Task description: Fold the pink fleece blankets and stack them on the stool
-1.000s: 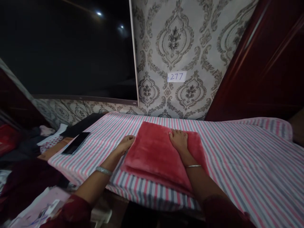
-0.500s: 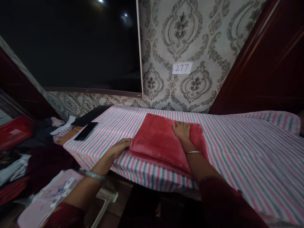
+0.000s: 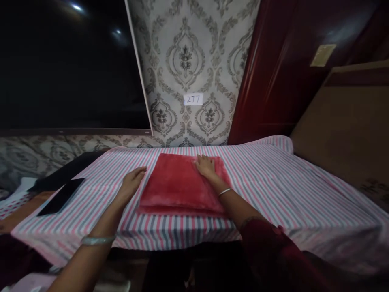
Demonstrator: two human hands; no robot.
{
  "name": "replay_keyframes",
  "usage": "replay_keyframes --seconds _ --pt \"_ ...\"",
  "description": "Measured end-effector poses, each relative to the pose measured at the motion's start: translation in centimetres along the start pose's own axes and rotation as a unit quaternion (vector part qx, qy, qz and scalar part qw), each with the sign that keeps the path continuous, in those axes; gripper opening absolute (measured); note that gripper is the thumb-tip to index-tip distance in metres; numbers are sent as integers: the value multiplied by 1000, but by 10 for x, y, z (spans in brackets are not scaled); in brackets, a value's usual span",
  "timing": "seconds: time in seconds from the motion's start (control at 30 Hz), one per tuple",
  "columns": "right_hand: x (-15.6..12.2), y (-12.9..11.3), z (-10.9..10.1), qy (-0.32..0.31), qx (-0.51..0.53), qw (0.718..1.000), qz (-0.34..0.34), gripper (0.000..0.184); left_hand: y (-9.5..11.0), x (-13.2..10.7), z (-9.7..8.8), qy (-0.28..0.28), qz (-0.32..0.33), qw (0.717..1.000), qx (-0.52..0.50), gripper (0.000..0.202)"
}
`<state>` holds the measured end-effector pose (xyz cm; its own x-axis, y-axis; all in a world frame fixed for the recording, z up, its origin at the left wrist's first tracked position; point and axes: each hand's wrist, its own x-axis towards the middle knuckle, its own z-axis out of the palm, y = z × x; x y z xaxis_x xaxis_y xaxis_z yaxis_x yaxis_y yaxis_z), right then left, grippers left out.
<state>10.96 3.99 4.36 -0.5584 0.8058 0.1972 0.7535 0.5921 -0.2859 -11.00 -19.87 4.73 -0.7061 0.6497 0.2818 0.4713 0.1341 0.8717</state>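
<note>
A folded red plush towel [image 3: 179, 186] lies on a surface covered with a pink, grey and white striped cloth [image 3: 273, 190]. My right hand [image 3: 206, 165] rests flat on the towel's far right part, fingers stretched out. My left hand [image 3: 131, 183] lies on the striped cloth just beside the towel's left edge, fingers extended toward it and holding nothing. Both wrists carry a thin bangle.
A dark phone [image 3: 60, 196] lies at the cloth's left end beside a black flat object [image 3: 65, 172]. Behind stand a large dark screen [image 3: 67, 69], patterned wallpaper with a "277" label [image 3: 193, 99], a dark red cabinet [image 3: 282, 73] and a brown panel [image 3: 346, 129] at right.
The camera has swung to the right, so the clutter on the left left the view. My left hand slid slightly off the towel's left edge. My right hand stays flat on the towel.
</note>
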Motion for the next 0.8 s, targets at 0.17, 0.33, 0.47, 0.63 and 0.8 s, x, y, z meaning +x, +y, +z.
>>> replay_keyframes --seconds 0.17,0.33,0.47,0.63,0.8 --pt "-5 23 -14 29 -1 998 49 49 52 49 79 -148 118 955 228 58" --pt "-4 37 -10 36 -6 996 87 51 55 73 116 -170 99 912 360 56" --pt "-7 43 13 68 -12 995 76 51 29 71 123 -161 79 897 403 59" --pt "-8 52 30 90 -1 994 65 48 12 68 127 -169 67 875 448 61" --pt "-6 57 33 95 8 993 64 48 11 68 129 -152 83 880 442 60"
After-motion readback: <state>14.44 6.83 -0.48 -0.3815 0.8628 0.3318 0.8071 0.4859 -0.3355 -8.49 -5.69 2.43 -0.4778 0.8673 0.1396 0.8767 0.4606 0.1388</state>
